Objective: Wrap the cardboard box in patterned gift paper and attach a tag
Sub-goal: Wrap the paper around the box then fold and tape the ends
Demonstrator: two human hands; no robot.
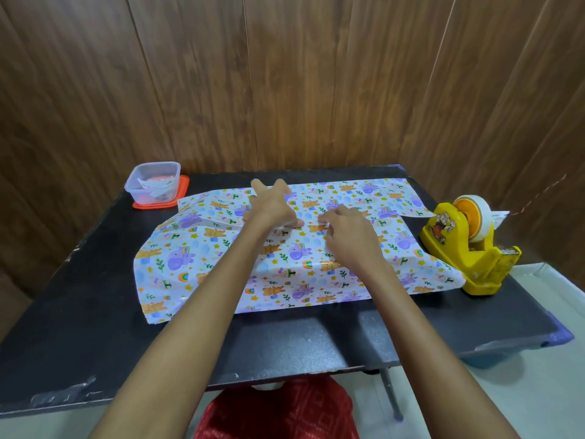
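Gift paper [177,258] lies draped beneath both hands: the left hand [272,207] presses it, fingers spread, and the right hand [348,237], just beside, pinches its edge.

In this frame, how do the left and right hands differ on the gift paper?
The left hand has straight, spread fingers; the right hand has curled fingers that seem to pinch an edge of the gift paper. The left hand reaches farther across the paper than the right hand. Both rest on the paper, close together near its middle.
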